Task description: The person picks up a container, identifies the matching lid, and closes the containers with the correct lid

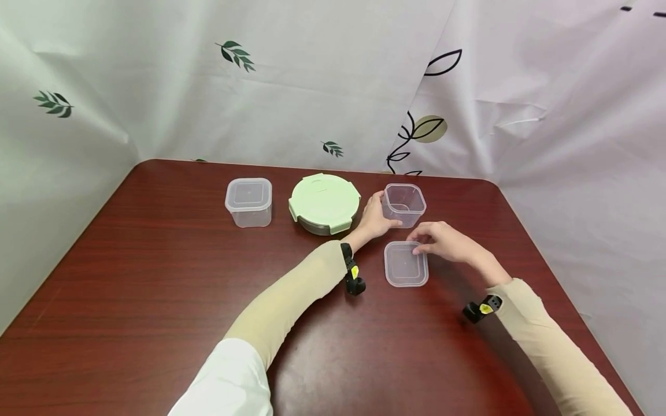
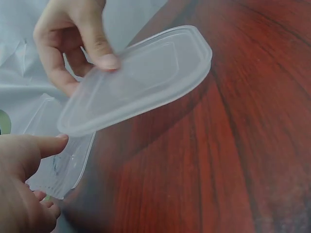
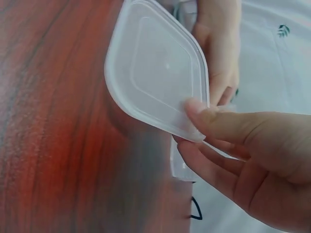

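Note:
My right hand (image 1: 446,241) pinches the corner of a clear square plastic lid (image 1: 406,264), thumb on top and fingers beneath. In the left wrist view the lid (image 2: 146,77) is tilted and raised off the table. My left hand (image 1: 376,218) holds an uncovered clear plastic food container (image 1: 408,219) by its left side, thumb along the front and fingers at the back. This container stands upright just behind the lid. In the right wrist view, the lid (image 3: 155,68) covers much of the container.
Left of my left hand sits a round food container with a pale green clip lid (image 1: 325,199). Farther left stands a lidded clear square container (image 1: 251,202). All rest on a dark red wooden table (image 1: 156,277), with a leaf-patterned white curtain (image 1: 281,104) behind.

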Demonstrator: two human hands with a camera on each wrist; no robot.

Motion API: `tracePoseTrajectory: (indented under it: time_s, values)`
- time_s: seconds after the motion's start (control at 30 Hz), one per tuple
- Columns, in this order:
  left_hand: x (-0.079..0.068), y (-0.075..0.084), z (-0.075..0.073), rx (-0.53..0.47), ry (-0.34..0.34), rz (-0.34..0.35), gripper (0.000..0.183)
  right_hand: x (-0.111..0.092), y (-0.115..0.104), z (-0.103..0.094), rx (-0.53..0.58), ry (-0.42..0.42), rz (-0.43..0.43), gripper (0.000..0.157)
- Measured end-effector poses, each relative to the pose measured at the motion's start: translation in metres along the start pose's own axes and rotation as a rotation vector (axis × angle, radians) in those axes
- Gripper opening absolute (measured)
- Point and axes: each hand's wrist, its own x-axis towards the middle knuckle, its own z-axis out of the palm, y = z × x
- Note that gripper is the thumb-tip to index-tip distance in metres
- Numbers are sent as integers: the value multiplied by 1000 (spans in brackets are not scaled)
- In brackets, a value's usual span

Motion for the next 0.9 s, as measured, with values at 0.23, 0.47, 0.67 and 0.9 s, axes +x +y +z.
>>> tracePoseTrajectory:
  time_s: [0.23, 0.47, 0.67, 0.9]
  values:
    - [-4, -2, -1, -17, -2, 2, 86, -3, -1, -8, 35, 53, -20, 13]
    - [-5, -5, -1, -49, -20, -10, 85, -5, -6, -21, 22, 134, 51, 10]
    - [-6, -8, -1, -49, -31, -7, 87, -7, -11, -35, -90, 320, -11, 10]
    - [-9, -8, -4, -18, -32, 8, 91, -6, -19, -45, -198, 590, -91, 14]
